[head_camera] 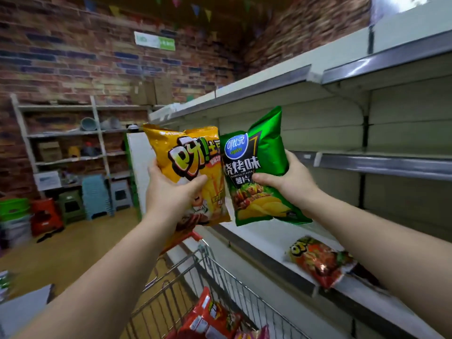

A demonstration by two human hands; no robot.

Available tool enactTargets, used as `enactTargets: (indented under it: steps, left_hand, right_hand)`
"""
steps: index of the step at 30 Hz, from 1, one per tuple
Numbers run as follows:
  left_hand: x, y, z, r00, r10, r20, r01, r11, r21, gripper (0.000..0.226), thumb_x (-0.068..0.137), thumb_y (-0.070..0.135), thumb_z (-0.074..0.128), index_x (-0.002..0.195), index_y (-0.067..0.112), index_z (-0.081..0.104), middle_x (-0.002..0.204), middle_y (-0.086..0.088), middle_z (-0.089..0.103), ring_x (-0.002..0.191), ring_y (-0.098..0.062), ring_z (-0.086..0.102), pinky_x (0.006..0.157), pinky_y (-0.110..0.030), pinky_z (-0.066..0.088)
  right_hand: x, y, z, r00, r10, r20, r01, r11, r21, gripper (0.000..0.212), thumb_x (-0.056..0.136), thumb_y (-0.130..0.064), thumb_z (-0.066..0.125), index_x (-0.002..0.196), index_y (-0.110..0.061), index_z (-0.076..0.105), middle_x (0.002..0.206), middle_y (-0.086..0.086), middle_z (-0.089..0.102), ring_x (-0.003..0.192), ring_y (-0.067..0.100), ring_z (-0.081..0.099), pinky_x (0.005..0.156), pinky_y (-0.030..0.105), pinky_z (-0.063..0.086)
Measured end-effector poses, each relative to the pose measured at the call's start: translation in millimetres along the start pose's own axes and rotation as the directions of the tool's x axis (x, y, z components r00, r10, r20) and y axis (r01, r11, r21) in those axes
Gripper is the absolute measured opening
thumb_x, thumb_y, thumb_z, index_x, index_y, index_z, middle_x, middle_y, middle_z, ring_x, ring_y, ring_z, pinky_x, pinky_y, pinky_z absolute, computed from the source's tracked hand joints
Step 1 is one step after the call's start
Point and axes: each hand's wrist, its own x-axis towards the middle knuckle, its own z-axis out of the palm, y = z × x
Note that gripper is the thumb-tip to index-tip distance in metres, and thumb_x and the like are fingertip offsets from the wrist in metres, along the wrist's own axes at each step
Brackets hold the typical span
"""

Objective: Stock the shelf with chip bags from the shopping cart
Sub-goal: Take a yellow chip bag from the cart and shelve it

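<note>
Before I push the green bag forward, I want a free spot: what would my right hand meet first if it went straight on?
Likely nothing before the shelf's back panel. The right hand holds the green barbecue chip bag above the lower shelf; depth is unclear.

Dim warm indoor light, glare on green chip bag (265,143), blurred brick wall (61,57), bowed wide-angle edges
</note>
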Motion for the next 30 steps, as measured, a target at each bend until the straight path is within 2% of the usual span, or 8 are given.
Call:
enactTargets:
  steps: [4, 7, 9, 11, 14, 21, 25, 30]
  left_hand:
    - [-10, 29, 27, 0.997, 0.039, 0.069, -0.034, 0.997, -0.07, 0.081, 0.075, 0.022, 0.079, 0.14, 0.019, 0.031, 0.112, 0.008, 0.049, 0.108, -0.014, 0.05, 0.097, -0.036, 0.042]
    - [-20, 52, 50, 0.991, 0.046, 0.125, -0.033, 0.994, -0.101, 0.086, 0.07, 0.028, 0.083, 0.139, 0.021, 0.032, 0.119, 0.006, 0.054, 0.115, -0.022, 0.055, 0.1, -0.048, 0.045]
    - [-30, 69, 66, 0.986, 0.062, 0.156, -0.043, 0.992, -0.122, 0.089, 0.068, 0.03, 0.084, 0.139, 0.022, 0.032, 0.125, 0.003, 0.056, 0.115, -0.023, 0.056, 0.1, -0.051, 0.045]
    - [-44, 89, 84, 0.978, 0.088, 0.19, -0.058, 0.986, -0.157, 0.089, 0.069, 0.028, 0.084, 0.14, 0.021, 0.032, 0.125, 0.003, 0.056, 0.115, -0.022, 0.055, 0.101, -0.049, 0.045]
    - [-72, 118, 111, 0.963, 0.133, 0.236, -0.083, 0.974, -0.21, 0.087, 0.072, 0.025, 0.082, 0.141, 0.021, 0.03, 0.118, 0.006, 0.051, 0.11, -0.016, 0.05, 0.1, -0.041, 0.041]
    - [-146, 179, 168, 0.908, 0.206, 0.365, -0.088, 0.945, -0.315, 0.089, 0.073, 0.027, 0.081, 0.144, 0.021, 0.027, 0.126, 0.004, 0.05, 0.114, -0.016, 0.046, 0.098, -0.038, 0.037]
    - [-183, 208, 194, 0.868, 0.246, 0.432, -0.08, 0.927, -0.367, 0.091, 0.073, 0.026, 0.081, 0.145, 0.02, 0.026, 0.132, 0.002, 0.051, 0.121, -0.02, 0.046, 0.104, -0.042, 0.036]
    - [-216, 235, 217, 0.821, 0.274, 0.501, -0.046, 0.906, -0.42, 0.092, 0.072, 0.028, 0.082, 0.145, 0.023, 0.026, 0.128, 0.003, 0.052, 0.121, -0.023, 0.05, 0.104, -0.046, 0.041]
  right_hand:
    - [-14, -13, -55, 0.99, -0.004, -0.141, -0.007, 0.997, -0.081, 0.079, 0.064, -0.036, 0.083, 0.132, -0.022, 0.046, 0.122, 0.0, 0.06, 0.112, 0.02, 0.056, 0.099, 0.041, 0.044]
    - [-27, -24, -99, 0.974, -0.009, -0.225, -0.012, 0.996, -0.093, 0.073, 0.063, -0.034, 0.084, 0.127, -0.023, 0.05, 0.115, -0.002, 0.062, 0.108, 0.019, 0.058, 0.098, 0.04, 0.045]
    - [-38, -31, -130, 0.963, -0.007, -0.271, -0.021, 0.995, -0.101, 0.072, 0.062, -0.035, 0.084, 0.125, -0.021, 0.052, 0.113, -0.002, 0.064, 0.105, 0.019, 0.06, 0.096, 0.039, 0.047]
    - [-50, -39, -163, 0.951, -0.008, -0.309, -0.024, 0.995, -0.1, 0.071, 0.062, -0.036, 0.084, 0.124, -0.019, 0.053, 0.112, -0.001, 0.064, 0.102, 0.019, 0.061, 0.093, 0.037, 0.048]
    - [-75, -51, -212, 0.935, 0.007, -0.355, -0.044, 0.994, -0.097, 0.058, 0.068, -0.03, 0.081, 0.118, -0.018, 0.054, 0.107, -0.001, 0.064, 0.097, 0.017, 0.061, 0.086, 0.03, 0.048]
    - [-138, -67, -312, 0.879, 0.045, -0.474, -0.109, 0.988, -0.108, 0.062, 0.066, -0.03, 0.082, 0.12, -0.016, 0.055, 0.108, 0.001, 0.067, 0.096, 0.019, 0.064, 0.09, 0.037, 0.051]
    - [-176, -76, -363, 0.836, 0.064, -0.546, -0.156, 0.98, -0.124, 0.063, 0.066, -0.032, 0.082, 0.12, -0.015, 0.056, 0.108, 0.002, 0.067, 0.095, 0.019, 0.065, 0.086, 0.034, 0.051]
    - [-215, -89, -410, 0.79, 0.111, -0.602, -0.212, 0.972, -0.099, 0.049, 0.068, -0.029, 0.081, 0.11, -0.018, 0.059, 0.105, 0.006, 0.069, 0.091, 0.023, 0.067, 0.087, 0.039, 0.053]
